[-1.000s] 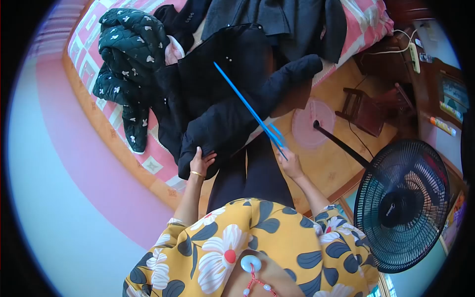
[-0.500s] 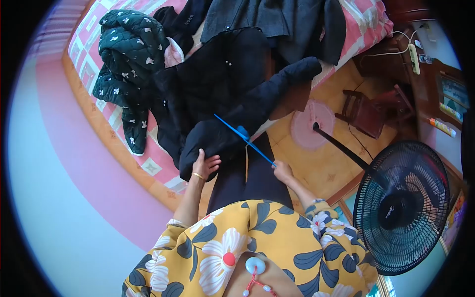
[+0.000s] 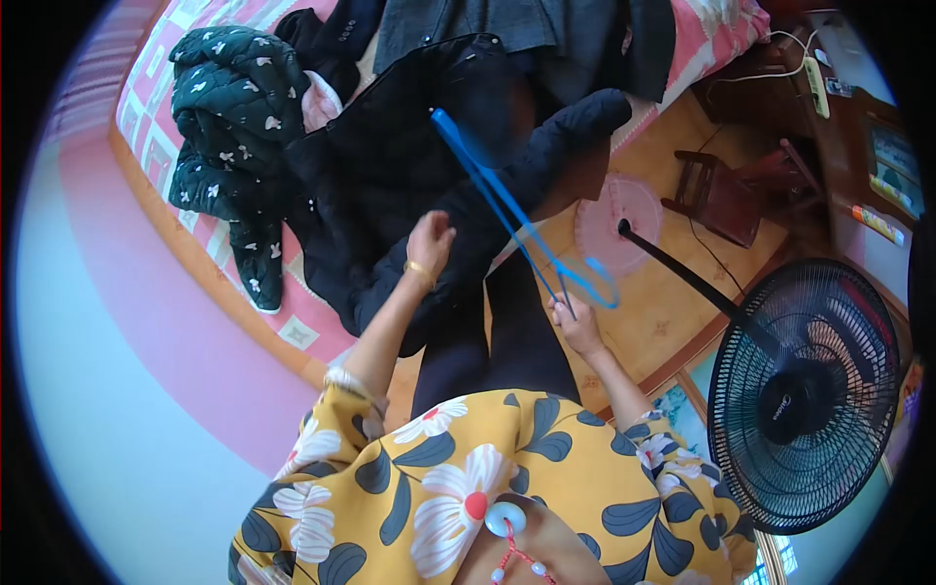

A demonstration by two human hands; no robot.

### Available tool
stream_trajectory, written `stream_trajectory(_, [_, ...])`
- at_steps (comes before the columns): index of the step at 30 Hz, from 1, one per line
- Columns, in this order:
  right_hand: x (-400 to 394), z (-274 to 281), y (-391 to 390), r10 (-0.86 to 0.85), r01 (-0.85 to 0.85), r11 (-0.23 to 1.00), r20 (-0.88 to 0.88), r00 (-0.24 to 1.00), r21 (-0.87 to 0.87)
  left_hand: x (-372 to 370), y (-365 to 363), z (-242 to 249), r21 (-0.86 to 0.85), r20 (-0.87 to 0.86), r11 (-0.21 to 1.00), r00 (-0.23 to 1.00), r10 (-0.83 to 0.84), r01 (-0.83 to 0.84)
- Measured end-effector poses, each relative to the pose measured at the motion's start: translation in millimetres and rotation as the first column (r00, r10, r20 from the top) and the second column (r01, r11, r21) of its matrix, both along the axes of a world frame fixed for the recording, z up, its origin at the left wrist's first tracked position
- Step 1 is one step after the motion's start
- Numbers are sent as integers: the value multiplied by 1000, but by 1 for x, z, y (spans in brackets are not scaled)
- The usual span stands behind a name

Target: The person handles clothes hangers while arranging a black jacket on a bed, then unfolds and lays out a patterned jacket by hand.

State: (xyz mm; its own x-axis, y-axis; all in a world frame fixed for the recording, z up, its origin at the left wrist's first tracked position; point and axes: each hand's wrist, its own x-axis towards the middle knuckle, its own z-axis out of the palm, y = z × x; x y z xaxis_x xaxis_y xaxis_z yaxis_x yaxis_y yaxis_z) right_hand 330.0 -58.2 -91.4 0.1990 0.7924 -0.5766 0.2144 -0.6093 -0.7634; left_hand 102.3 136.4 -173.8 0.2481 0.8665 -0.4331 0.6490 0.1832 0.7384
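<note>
The blue hanger (image 3: 525,226) is held near the middle of the frame by the right hand (image 3: 579,327), with the fingers closed on its lower end. The hanger is tilted, with its top end over the black coat (image 3: 366,214). The left hand (image 3: 430,244) is seen over the front of the coat, with its fingers bent; whether any cloth is pinched cannot be told. A gold band (image 3: 421,271) is worn on the left wrist.

The coat is spread partly on the pink and white bed sheet (image 3: 146,109). To its left, a green coat with white shapes (image 3: 239,117) is laid on the bed. Gray clothes (image 3: 468,29) are seen at the top. A big black fan (image 3: 804,395) is seen at the lower right, and a brown stool (image 3: 721,200) above it.
</note>
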Motion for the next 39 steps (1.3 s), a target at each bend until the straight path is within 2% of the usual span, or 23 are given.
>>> stream_trajectory(1, [-2,1,2,-115,115,993,-67,991,-2,10,14,-9,156,-116,978,986,-121,138])
stream_trajectory(3, [-5,-4,-3,-221,217,975,-117,968,-43,40,32,-4,106,-442,958,875,-195,267])
stream_trajectory(4, [-6,-6,-8,-299,289,953,-134,945,-88,46,34,-11,107,-440,957,876,-199,271])
stream_trajectory(5, [-7,-9,-12,-376,359,924,-146,915,-130,51,35,-17,-21,-495,964,835,-241,266])
stream_trajectory(6, [-7,-10,-17,-379,363,923,-143,914,-127,55,37,-23,-147,-541,958,790,-287,247])
stream_trajectory(7, [-7,-9,-23,-391,372,916,-129,911,-147,58,37,-24,-145,-538,958,792,-287,249])
stream_trajectory(9, [-5,-9,-32,-406,384,907,-115,907,-174,60,34,-23,-446,-273,852,865,-421,274])
stream_trajectory(11, [-4,-7,-31,-403,387,910,-104,909,-148,58,19,-26,-343,-253,896,891,-376,281])
stream_trajectory(13, [-4,-5,-23,-409,399,911,-113,905,-106,52,18,-24,-242,131,961,986,-104,133])
stream_trajectory(14, [-4,-3,-16,-405,399,914,-120,906,-66,49,24,-16,-506,282,863,944,173,-7])
stream_trajectory(15, [-4,-1,-10,-405,400,914,-124,906,-61,46,32,-8,-596,308,795,882,356,-113])
stream_trajectory(18, [-3,4,12,-415,407,910,-185,891,-80,36,52,14,-654,310,701,745,591,-284])
stream_trajectory(21, [-7,5,22,-415,401,910,-226,881,-110,28,57,37,-744,246,625,772,586,-238])
stream_trajectory(23, [-9,7,25,-417,400,909,-248,875,-118,24,51,36,-725,289,656,773,565,-208])
stream_trajectory(25, [-12,6,28,-399,384,917,-257,880,-108,24,48,38,-669,305,642,648,698,-376])
stream_trajectory(29, [-18,31,57,-371,348,929,-315,874,-128,19,66,59,-639,348,591,500,793,-492])
stream_trajectory(30, [-16,48,72,-360,340,933,-318,877,-117,10,72,48,-607,444,636,460,769,-477])
stream_trajectory(33, [-27,86,105,-297,378,924,-505,810,63,-7,90,49,-553,639,731,359,681,-400])
stream_trajectory(35, [-44,64,109,-227,354,863,-348,910,361,-22,93,26,-544,626,714,353,695,-442])
stream_trajectory(36, [-59,26,95,-160,218,908,-184,970,359,-29,90,8,-530,546,694,431,719,-488])
stream_trajectory(37, [-68,-10,79,-70,110,964,-168,983,244,-36,86,-8,-513,454,673,497,739,-533])
stream_trajectory(38, [-73,-69,47,28,-61,970,-141,990,-237,-47,77,-30,-433,322,726,660,679,-535])
stream_trajectory(39, [-72,-73,39,16,-86,926,-191,982,-367,-56,71,-42,-353,165,778,784,598,-520])
